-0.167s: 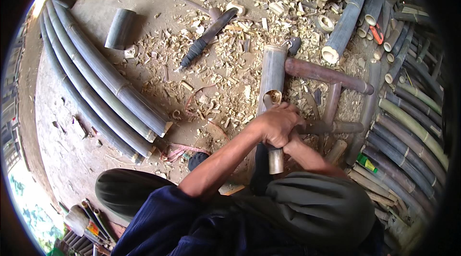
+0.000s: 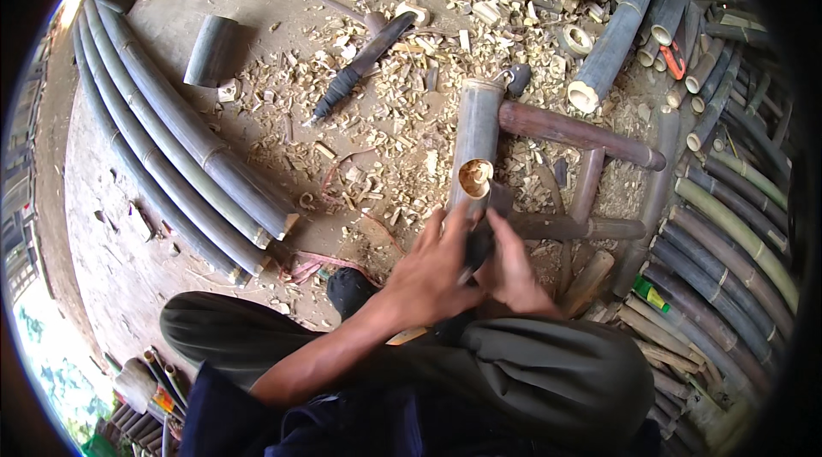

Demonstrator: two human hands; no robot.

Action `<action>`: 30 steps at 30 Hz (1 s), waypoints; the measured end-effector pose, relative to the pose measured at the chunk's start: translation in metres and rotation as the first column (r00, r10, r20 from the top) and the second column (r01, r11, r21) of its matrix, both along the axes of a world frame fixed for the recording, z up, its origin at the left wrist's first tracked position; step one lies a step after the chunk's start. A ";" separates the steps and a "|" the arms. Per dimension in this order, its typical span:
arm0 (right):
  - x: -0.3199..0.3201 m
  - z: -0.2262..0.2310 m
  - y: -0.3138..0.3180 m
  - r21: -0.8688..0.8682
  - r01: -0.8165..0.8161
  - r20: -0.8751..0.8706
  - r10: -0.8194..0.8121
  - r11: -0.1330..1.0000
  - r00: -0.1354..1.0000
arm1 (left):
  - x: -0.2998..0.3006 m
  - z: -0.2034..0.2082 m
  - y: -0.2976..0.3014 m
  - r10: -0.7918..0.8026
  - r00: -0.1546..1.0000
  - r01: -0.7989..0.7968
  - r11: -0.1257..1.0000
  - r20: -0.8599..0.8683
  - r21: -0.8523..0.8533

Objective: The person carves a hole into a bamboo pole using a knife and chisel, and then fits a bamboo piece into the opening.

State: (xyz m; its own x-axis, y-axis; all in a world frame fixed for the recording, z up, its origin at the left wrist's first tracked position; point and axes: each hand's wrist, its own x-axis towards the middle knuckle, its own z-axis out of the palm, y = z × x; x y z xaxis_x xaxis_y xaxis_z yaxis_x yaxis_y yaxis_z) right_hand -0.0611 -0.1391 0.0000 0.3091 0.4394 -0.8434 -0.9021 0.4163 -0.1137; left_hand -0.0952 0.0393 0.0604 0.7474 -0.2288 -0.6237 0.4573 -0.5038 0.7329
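Upright in front of me leans a grey bamboo tube (image 2: pixel 478 127), with a cut mouth showing pale wood at its lower end. My left hand (image 2: pixel 432 273) lies just below that mouth, fingers stretched forward. Facing it, my right hand (image 2: pixel 514 273) has its fingers extended and slightly blurred. Between the two palms is a dark thing (image 2: pixel 479 247), mostly covered, whose kind I cannot make out. A knife with a black wrapped handle (image 2: pixel 338 90) rests on the shavings, beyond my left hand.
Reddish-brown bars (image 2: pixel 582 133) join the tube on its right. Long bamboo poles (image 2: pixel 197 131) lie at left, and more are stacked (image 2: pixel 719 260) at right. A short bamboo section (image 2: pixel 211 50) stands at the upper left. Pale shavings (image 2: pixel 402 140) cover the ground.
My hands have come apart from their clasped grip and the fingers have straightened. The pale round end that stuck out below them is out of sight, and the tube's cut mouth is more exposed.
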 end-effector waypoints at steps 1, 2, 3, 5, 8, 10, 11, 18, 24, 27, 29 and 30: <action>-0.010 0.008 -0.013 -0.006 -0.003 0.046 0.003 1.000 0.999 | -0.018 0.001 -0.003 -0.038 0.982 0.031 0.999 -0.183 -0.044; -0.013 0.007 -0.021 0.010 -0.007 0.104 0.006 1.000 0.995 | -0.036 -0.006 -0.005 -0.061 0.971 0.065 0.998 -0.232 0.010; -0.016 0.005 -0.026 0.022 -0.133 0.196 0.126 0.991 0.972 | -0.050 -0.011 -0.005 -0.094 0.948 0.120 0.991 -0.303 0.067; -0.016 -0.019 -0.026 0.080 -0.107 0.105 0.098 0.991 0.990 | -0.044 -0.006 0.003 -0.171 0.980 0.194 0.936 -0.102 0.295; -0.011 -0.044 -0.013 0.287 0.004 -0.015 0.001 0.958 1.000 | -0.008 0.006 0.013 -0.425 0.884 0.217 0.740 0.192 0.637; -0.006 -0.044 0.000 0.388 0.109 -0.098 -0.077 0.915 0.992 | 0.040 0.035 0.020 -0.533 0.843 0.393 0.700 0.070 0.597; -0.004 -0.044 -0.004 0.368 0.114 -0.092 -0.086 0.923 0.992 | 0.058 0.039 0.023 -0.562 0.827 0.464 0.706 0.024 0.535; 0.003 -0.048 -0.021 0.194 -0.037 0.007 0.036 0.980 0.999 | 0.065 0.023 0.022 -0.487 0.854 0.521 0.795 -0.185 0.311; 0.028 -0.036 -0.038 -0.043 -0.316 0.080 0.319 0.948 0.944 | 0.023 0.010 -0.010 -0.194 0.926 0.271 0.939 -0.323 0.212; 0.041 -0.048 -0.051 -0.119 -0.447 0.130 0.460 0.887 0.878 | -0.018 -0.015 -0.053 -0.017 0.964 0.071 0.978 -0.266 0.197; 0.048 -0.062 -0.060 -0.193 -0.465 0.222 0.500 0.864 0.837 | -0.018 -0.014 -0.085 0.094 0.956 -0.040 0.980 -0.279 0.195; 0.053 -0.064 -0.065 -0.214 -0.480 0.246 0.522 0.851 0.816 | -0.015 -0.012 -0.102 0.159 0.944 -0.100 0.972 -0.287 0.212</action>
State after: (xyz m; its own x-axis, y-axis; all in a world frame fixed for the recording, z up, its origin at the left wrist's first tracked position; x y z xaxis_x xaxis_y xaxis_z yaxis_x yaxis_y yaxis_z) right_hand -0.0085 -0.2038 -0.0638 0.3126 0.4872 -0.8154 -0.8997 -0.1235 -0.4187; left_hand -0.1107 -0.0630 0.0484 0.5336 0.0038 -0.8458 0.7116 -0.5425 0.4465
